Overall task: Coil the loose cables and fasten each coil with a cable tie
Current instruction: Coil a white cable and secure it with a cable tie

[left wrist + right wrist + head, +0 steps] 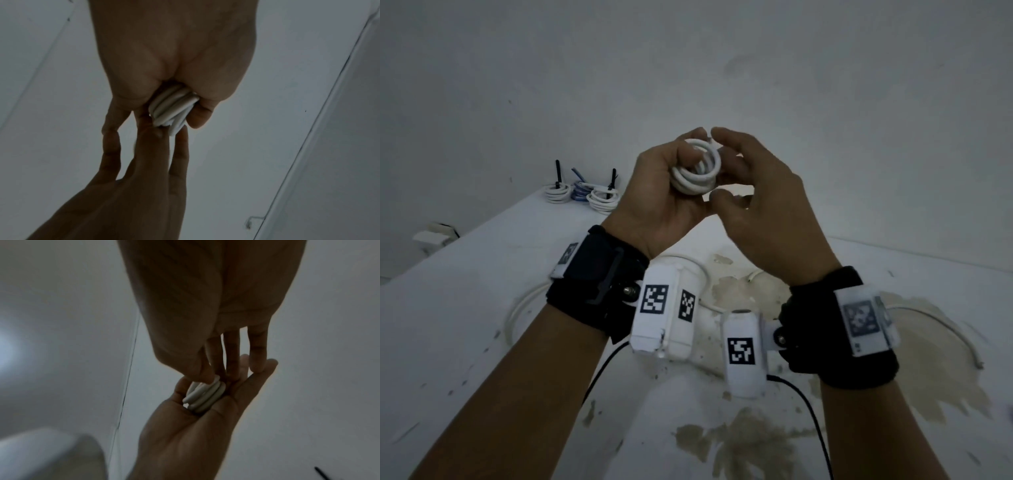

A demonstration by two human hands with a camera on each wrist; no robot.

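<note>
The white tabletop point(465, 325), stained and chipped toward the lower right of the head view, fills the lower half of the frame beneath both forearms. Above it, at frame centre, the left hand point(654, 198) is turned palm up with its fingers point(690, 137) curled round a white cable coil point(697, 169), the thumb pressing the loops from the side; the left wrist view shows the loops wedged between thumb and palm. The right hand point(753, 205) faces it, its fingers point(726, 135) loosely bent; in the right wrist view its thumb tip touches the edge of the coil point(205, 395) while the other fingertips lie straight against the left hand's fingers, so it touches rather than grips. Each wrist carries a black strap with white blocks bearing black-and-white square code markers; no readable writing shows. At the upper left of the tabletop, three finished coils point(582, 195) sit close together, two white and one bluish, with black cable ties point(558, 174) sticking upward. Loose white cable point(945, 325) curves on the tabletop near the right wrist.
</note>
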